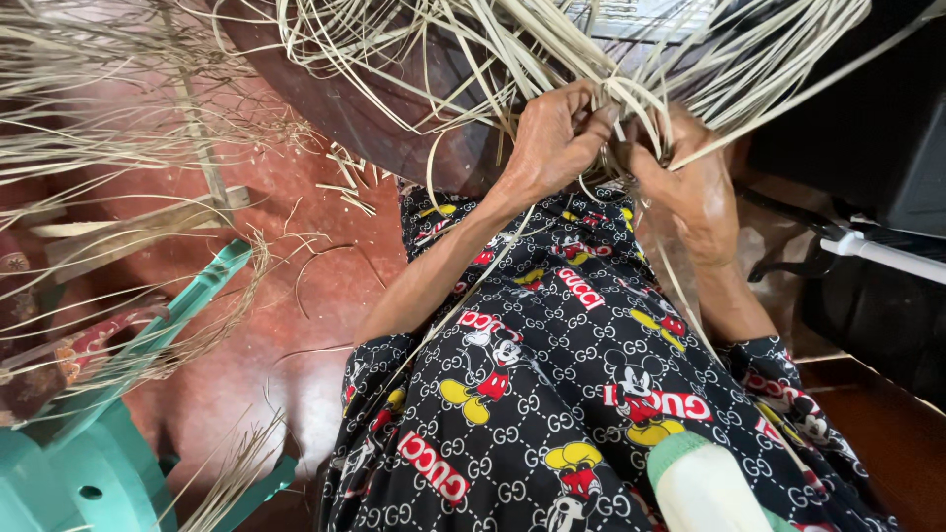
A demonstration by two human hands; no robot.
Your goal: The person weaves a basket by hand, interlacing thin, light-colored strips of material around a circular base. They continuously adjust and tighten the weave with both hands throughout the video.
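Note:
My left hand (552,138) and my right hand (690,187) meet at the top centre, both pinching thin pale cane strips (522,49) that fan out upward and to the sides from a woven piece. The fingers of both hands are closed around strands where the strips cross. A few loose strands hang down between my forearms over my lap, which is covered by a black patterned dress (552,374).
A teal plastic stool (89,463) stands at lower left on the reddish floor (296,296). Loose bundles of dry strips (99,118) lie at left with wooden slats. A dark rounded object (365,108) sits behind the weaving. Black equipment with a white bar (877,251) is at right.

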